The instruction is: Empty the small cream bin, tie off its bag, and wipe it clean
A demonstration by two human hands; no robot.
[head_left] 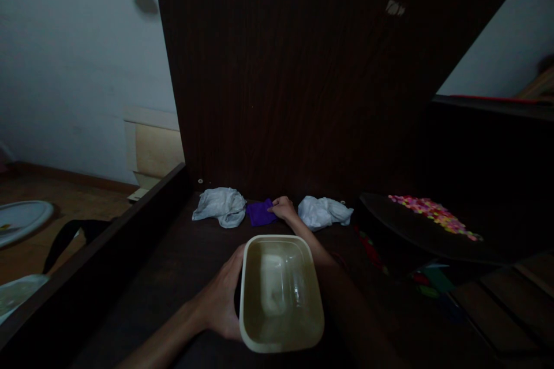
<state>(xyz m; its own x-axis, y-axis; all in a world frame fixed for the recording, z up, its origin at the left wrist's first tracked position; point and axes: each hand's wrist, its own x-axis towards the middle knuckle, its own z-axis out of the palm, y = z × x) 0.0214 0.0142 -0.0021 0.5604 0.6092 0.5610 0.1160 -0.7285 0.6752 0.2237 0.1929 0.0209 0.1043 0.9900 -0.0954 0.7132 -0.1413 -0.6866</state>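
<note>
My left hand grips the left side of a pale rectangular plastic tub, held open side toward me above the dark wooden surface. My right hand reaches far forward, fingers closed on the edge of a folded purple cloth lying against the dark wooden back panel. A crumpled white cloth lies just left of the purple one. Another crumpled white cloth lies just right of my right hand.
A raised dark wooden rail borders the surface on the left. A dark tray with several small pink and yellow pieces sits at the right. A white basin rests on the floor at far left.
</note>
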